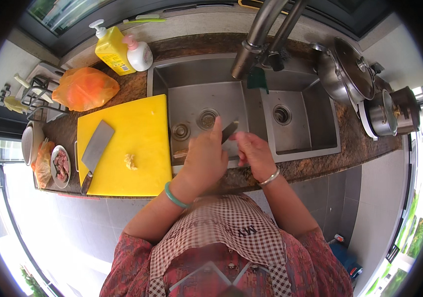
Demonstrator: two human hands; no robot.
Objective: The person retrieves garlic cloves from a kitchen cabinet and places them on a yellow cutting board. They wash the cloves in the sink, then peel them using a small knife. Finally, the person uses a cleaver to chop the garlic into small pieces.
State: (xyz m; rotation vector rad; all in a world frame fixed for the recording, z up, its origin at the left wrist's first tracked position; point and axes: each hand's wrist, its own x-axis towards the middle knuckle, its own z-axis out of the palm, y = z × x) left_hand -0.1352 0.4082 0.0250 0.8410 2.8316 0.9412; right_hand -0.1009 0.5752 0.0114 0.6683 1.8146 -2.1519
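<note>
Both my hands are raised over the front of the large left sink basin. A short dark blade slants up between them, with a small pale bit at its tip. It comes out from behind my left hand, which seems to grip it with the index finger stretched out; the handle is hidden. My right hand has curled fingers, one fingertip close to the blade; its palm is hidden. A brown elongated piece lies at the basin's front left.
On the left, a yellow cutting board bears a cleaver and a pale crushed lump. Beyond are a plate of raw meat, an orange bag and pump bottles. A faucet overhangs the sink; pots stand right.
</note>
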